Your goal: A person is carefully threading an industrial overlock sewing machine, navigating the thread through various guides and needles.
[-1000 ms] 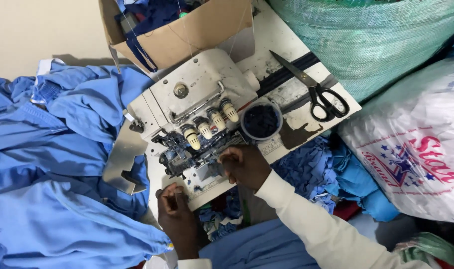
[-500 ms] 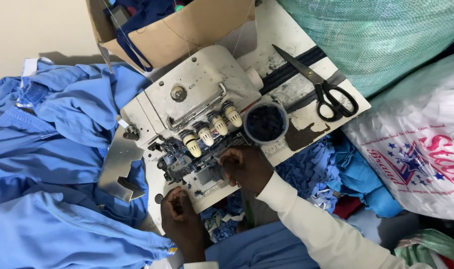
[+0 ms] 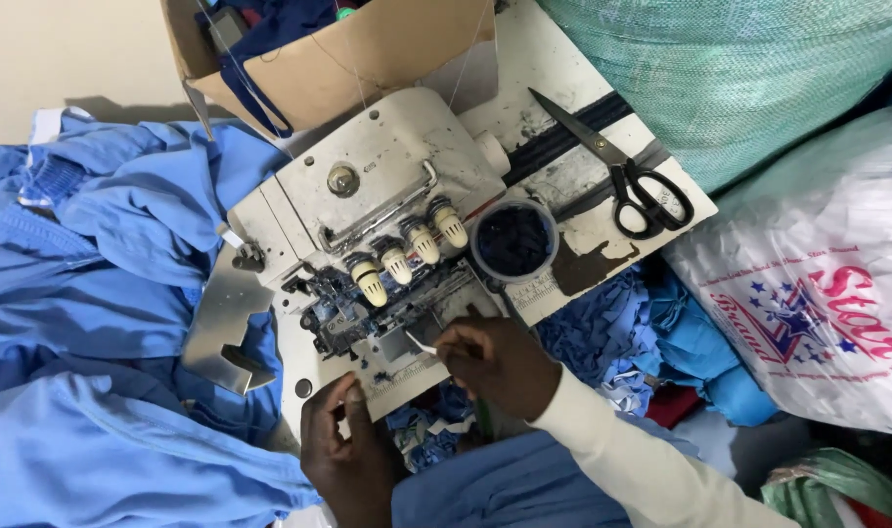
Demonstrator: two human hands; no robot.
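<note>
Right hand [image 3: 500, 364] pinched a thin pale tool [image 3: 422, 343] at the sewing machine [image 3: 378, 225] front; left hand [image 3: 343, 455], fingers loosely curled and holding nothing, touched the machine's near edge. Scissors [image 3: 622, 171] lay well beyond, past the round tub [image 3: 513, 241].

Left hand's [image 3: 353, 460] wrist cut off below — the tool [image 3: 422, 343] in the right hand [image 3: 495, 362] too small to tell.
</note>
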